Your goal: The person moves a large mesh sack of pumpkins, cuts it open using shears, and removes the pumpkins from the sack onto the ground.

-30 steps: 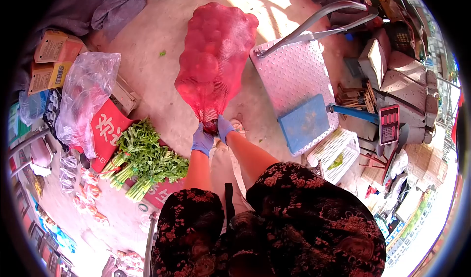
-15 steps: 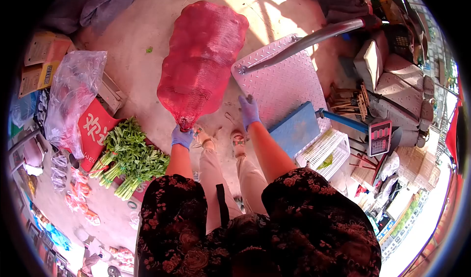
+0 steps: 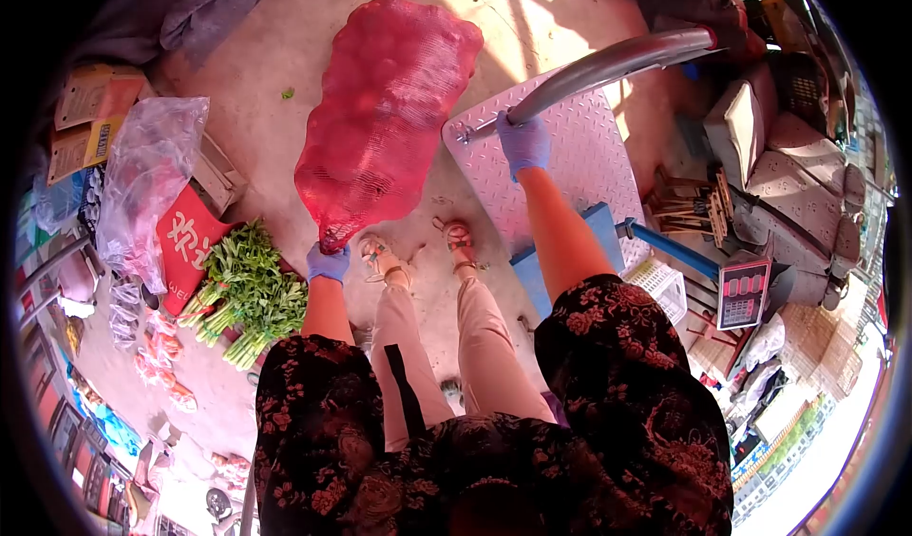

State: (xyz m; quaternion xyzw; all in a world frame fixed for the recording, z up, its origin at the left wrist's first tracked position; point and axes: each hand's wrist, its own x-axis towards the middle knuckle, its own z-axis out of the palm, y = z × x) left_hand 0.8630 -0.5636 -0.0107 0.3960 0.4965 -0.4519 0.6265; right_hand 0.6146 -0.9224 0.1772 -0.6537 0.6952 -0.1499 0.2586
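Observation:
A large red mesh sack (image 3: pixel 389 108) full of round lumps lies on the floor ahead of me. My left hand (image 3: pixel 328 262), in a blue-purple glove, is closed around its gathered neck at the near end. My right hand (image 3: pixel 524 144), gloved alike, wraps round a thick metal rail (image 3: pixel 608 66) that rises over a diamond-plate platform (image 3: pixel 579 108). What the sack contains cannot be made out clearly through the mesh. The sack's right side lies close to the platform's left edge.
At the platform's near side are a blue panel (image 3: pixel 560 260), a white plastic basket (image 3: pixel 658 287) and a keypad display (image 3: pixel 744 292) on a blue post. Bundles of leafy greens (image 3: pixel 252 294) lie left, beside clear plastic (image 3: pixel 157 175) and cardboard boxes (image 3: pixel 90 108). Padded seats (image 3: pixel 788 175) stand right.
My right hand has moved forward and right from the platform's edge onto the metal rail. My left hand keeps its hold, and the sack's neck has shifted slightly left.

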